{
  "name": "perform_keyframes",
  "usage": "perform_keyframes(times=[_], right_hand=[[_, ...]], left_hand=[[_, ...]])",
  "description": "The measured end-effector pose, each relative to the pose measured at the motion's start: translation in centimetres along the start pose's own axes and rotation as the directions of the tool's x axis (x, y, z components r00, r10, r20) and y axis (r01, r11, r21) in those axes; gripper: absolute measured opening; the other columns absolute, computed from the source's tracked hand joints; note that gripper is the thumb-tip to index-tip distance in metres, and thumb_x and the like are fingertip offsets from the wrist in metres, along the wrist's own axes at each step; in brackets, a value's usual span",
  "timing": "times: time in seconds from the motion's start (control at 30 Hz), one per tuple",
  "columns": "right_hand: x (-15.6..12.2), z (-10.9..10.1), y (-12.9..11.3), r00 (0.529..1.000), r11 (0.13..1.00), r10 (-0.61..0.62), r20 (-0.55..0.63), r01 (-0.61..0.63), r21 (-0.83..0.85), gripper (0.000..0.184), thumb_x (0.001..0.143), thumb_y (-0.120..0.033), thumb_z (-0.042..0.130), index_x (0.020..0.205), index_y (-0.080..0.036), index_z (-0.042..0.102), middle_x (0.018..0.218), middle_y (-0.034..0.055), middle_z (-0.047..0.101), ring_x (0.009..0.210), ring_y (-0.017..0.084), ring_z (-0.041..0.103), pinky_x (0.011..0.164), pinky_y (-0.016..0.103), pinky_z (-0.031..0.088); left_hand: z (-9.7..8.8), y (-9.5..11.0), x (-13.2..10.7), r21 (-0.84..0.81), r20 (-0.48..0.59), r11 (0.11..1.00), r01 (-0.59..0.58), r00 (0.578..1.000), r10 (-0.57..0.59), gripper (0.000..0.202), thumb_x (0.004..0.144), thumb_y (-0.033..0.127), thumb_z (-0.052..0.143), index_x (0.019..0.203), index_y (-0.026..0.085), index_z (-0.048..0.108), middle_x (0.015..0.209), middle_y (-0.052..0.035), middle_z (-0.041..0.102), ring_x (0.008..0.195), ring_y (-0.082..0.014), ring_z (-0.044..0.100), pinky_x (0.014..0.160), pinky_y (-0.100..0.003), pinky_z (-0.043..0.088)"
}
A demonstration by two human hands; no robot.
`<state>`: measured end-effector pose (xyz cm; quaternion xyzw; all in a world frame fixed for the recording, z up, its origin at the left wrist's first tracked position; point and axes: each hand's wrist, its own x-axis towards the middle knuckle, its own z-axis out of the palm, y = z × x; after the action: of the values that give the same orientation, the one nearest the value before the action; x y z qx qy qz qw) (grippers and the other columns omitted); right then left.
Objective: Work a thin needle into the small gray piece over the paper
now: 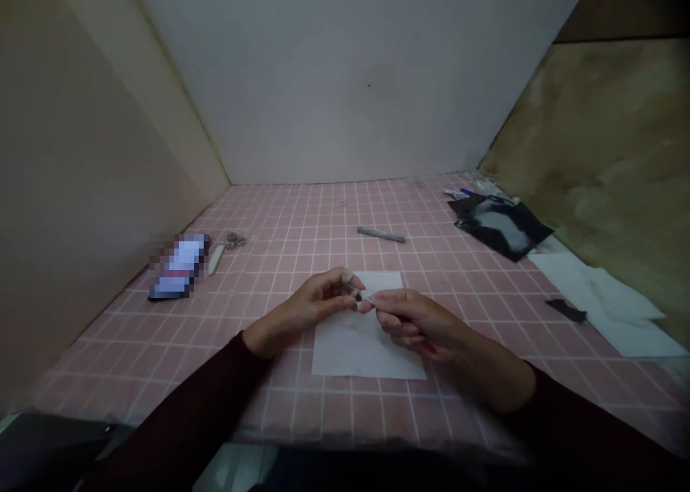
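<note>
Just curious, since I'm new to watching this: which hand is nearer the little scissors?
Left. The left hand is below and to the right of the scissors in this view, while the right hand is farther away, over the right side of the white paper.

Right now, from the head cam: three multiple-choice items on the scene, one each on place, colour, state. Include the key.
1. Where is the white paper sheet?
A) under both hands
B) against the far wall
C) off the tiled surface

2. What colour are the sleeves?
A) bright yellow
B) dark maroon
C) white

3. What state are the scissors in?
A) held in the right hand
B) standing upright
C) lying on the tiles

1: A, the left hand and right hand are both over it.
2: B, both forearms show dark maroon cloth.
3: C, they lie on the pink tiled surface, away from both hands.
</note>
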<state>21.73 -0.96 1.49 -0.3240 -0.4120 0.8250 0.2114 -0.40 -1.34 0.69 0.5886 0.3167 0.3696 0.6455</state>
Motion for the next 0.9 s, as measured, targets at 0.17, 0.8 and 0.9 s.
perform_keyframes(times=[0.17,0.8,0.9], right_hand=[[-0.1,0.5,1.3,0.943,0.787,-0.334,-0.007,0.274,-0.553,0.025,0.092,-0.040,0.056,0.085,-0.017,0.065,0.057,-0.0044,0.048,0.045,0.008,0.036,0.046,0.022,0.029],[0.0,0.4,1.3,0.916,0.707,-0.400,0.000,0.309,-0.636,0.025,0.093,-0.033,0.054,0.076,-0.017,0.063,0.058,-0.0030,0.050,0.050,0.008,0.042,0.051,0.023,0.033],[0.0,0.4,1.4,0.865,0.560,-0.502,0.018,0.340,-0.755,0.021,0.090,-0.027,0.056,0.073,-0.017,0.063,0.061,-0.0009,0.054,0.058,0.010,0.047,0.059,0.025,0.036]], left_hand=[[0.0,-0.2,0.1,0.048,-0.027,0.999,-0.006,1.000,0.007,0.025,0.088,0.034,0.067,0.104,0.015,0.062,0.085,-0.0044,0.064,0.077,-0.0141,0.059,0.073,-0.027,0.043],[0.2,-0.6,0.2,0.065,-0.114,0.997,0.030,0.993,-0.022,0.022,0.087,0.030,0.068,0.101,0.014,0.062,0.083,-0.0025,0.063,0.074,-0.0118,0.056,0.073,-0.025,0.041],[0.1,-0.7,0.3,0.081,-0.137,0.995,0.067,0.989,-0.055,0.019,0.088,0.031,0.068,0.095,0.013,0.063,0.076,-0.0004,0.061,0.067,-0.0095,0.052,0.068,-0.023,0.039]])
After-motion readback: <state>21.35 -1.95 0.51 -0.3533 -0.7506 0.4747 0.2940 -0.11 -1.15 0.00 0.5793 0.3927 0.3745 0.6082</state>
